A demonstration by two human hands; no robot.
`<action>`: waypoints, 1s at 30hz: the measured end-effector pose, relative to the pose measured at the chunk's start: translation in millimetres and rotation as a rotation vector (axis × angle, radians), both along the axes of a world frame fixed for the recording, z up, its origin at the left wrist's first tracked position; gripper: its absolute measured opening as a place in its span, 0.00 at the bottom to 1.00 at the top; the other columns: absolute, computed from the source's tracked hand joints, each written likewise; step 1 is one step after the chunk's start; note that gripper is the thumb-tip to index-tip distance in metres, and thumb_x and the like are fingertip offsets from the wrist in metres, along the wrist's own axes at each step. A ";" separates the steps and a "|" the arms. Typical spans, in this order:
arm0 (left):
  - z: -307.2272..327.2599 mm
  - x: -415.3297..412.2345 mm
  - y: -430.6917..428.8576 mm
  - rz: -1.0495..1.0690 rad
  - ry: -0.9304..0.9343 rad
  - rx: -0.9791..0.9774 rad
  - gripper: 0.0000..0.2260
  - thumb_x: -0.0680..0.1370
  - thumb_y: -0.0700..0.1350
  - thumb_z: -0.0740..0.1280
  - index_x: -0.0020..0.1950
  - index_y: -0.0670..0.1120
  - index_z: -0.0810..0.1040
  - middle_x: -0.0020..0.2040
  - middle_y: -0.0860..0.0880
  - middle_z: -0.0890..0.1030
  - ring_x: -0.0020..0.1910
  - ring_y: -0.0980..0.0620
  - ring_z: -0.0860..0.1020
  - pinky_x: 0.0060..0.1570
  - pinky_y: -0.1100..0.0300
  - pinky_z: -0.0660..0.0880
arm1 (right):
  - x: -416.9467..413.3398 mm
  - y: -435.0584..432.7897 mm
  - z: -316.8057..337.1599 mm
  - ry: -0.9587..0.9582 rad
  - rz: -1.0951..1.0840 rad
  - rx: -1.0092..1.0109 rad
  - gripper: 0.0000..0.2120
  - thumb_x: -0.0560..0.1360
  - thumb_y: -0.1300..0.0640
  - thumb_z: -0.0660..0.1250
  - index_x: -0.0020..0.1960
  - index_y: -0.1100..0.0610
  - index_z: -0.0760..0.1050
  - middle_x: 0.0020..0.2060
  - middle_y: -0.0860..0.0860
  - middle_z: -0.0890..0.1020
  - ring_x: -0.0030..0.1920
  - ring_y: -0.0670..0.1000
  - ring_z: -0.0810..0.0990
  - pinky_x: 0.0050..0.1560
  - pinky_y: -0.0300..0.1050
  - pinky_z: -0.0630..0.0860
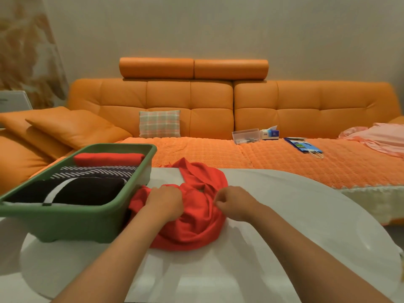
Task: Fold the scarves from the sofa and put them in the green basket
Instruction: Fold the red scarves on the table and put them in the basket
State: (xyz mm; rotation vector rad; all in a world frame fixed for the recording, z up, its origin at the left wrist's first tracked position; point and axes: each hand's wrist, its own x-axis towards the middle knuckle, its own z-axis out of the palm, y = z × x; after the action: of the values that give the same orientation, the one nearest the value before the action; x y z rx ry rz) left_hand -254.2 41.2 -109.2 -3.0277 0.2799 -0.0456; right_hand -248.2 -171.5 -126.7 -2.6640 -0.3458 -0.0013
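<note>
1. Head view shows the red scarf (196,215) lying in a crumpled heap on the white table (284,215), touching the near right wall of the green basket (76,224). One fringed end trails off the far table edge toward the sofa (306,101).
2. We find the left hand (165,203) on the heap's left side, fingers curled down into the cloth and gripping it.
3. We find the right hand (235,204) at the heap's right edge, fingers curled, thumb and forefinger apparently pinching a fold.
4. Handling, in our judgement: the cloth is light, soft and limp, and will not hold a shape unaided. It should slide easily on the smooth tabletop. We advise finding an edge or two corners and pulling it flat before any fold. The trailing end may drag or snag at the table edge.
5. Basket contents: a folded red scarf (109,159) at the far end, a black-and-white striped scarf (96,171) in the middle and a black scarf (87,191) nearest. Little room remains, so we judge the task well advanced.
6. Surface: the table is white, glossy and curved along its far edge.
7. Room: on the sofa's orange knitted cover (218,152) we note a plaid cushion (159,124), a clear box (246,135), a tissue box (270,133), a blue paper bag (303,145) and a pink cloth (376,136) at far right. Whether that cloth is a scarf we cannot tell.
</note>
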 end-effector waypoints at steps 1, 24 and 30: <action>-1.6 1.7 -3.3 -0.051 -0.049 -0.134 0.15 0.78 0.46 0.59 0.63 0.51 0.77 0.64 0.47 0.77 0.64 0.43 0.74 0.64 0.50 0.70 | 7.5 -4.3 -7.3 -0.111 -0.033 -0.057 0.14 0.75 0.59 0.62 0.55 0.48 0.82 0.55 0.51 0.81 0.56 0.54 0.79 0.56 0.47 0.76; -12.0 21.7 -5.6 -0.313 0.162 -0.457 0.38 0.69 0.56 0.73 0.77 0.63 0.61 0.73 0.54 0.69 0.70 0.50 0.68 0.70 0.51 0.66 | 6.0 -0.4 4.6 0.344 0.210 0.547 0.08 0.69 0.70 0.70 0.43 0.58 0.81 0.35 0.57 0.83 0.34 0.55 0.82 0.40 0.47 0.81; -9.3 7.0 -10.6 -0.461 0.245 -0.499 0.04 0.72 0.39 0.65 0.43 0.45 0.79 0.40 0.47 0.82 0.39 0.52 0.77 0.41 0.57 0.74 | 3.7 -20.1 7.8 0.320 -0.007 0.717 0.13 0.73 0.64 0.62 0.56 0.58 0.74 0.46 0.61 0.84 0.39 0.60 0.83 0.43 0.58 0.80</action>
State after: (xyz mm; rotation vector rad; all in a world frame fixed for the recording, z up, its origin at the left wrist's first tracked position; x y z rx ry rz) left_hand -247.2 30.6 -118.5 -3.3678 1.1396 0.2605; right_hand -244.5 -191.6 -118.9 -1.9148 -0.1822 0.2483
